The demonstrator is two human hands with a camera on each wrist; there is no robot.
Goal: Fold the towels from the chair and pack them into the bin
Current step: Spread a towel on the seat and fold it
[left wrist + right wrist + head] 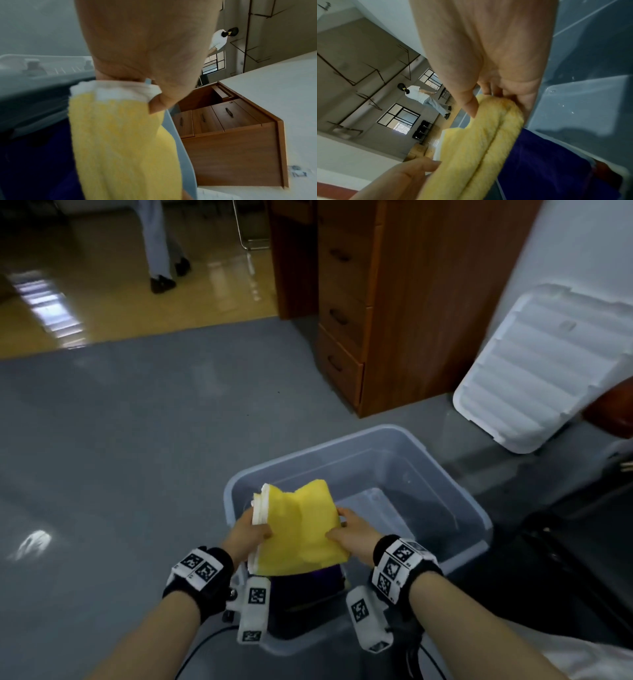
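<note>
While it is being held over the near end of the bin [478, 510], the folded yellow towel [298, 529] is being pinched at both side edges: the left hand [248, 534] is closed on the white-trimmed edge, the right hand [352, 534] on the opposite fold, thumbs on top and fingers beneath. Between the two grips the cloth is sagging and bulging, so it is judged to be soft, light and limp, with layers liable to slide apart if only one edge is being held. A grip across all layers at the fold is judged safest. Just below the grips, a dark purple towel [308, 582] is already lying in the bin. Beyond the grips, a wooden drawer unit [376, 302] and a white lid [544, 368] are standing on the grey floor [120, 457].
</note>
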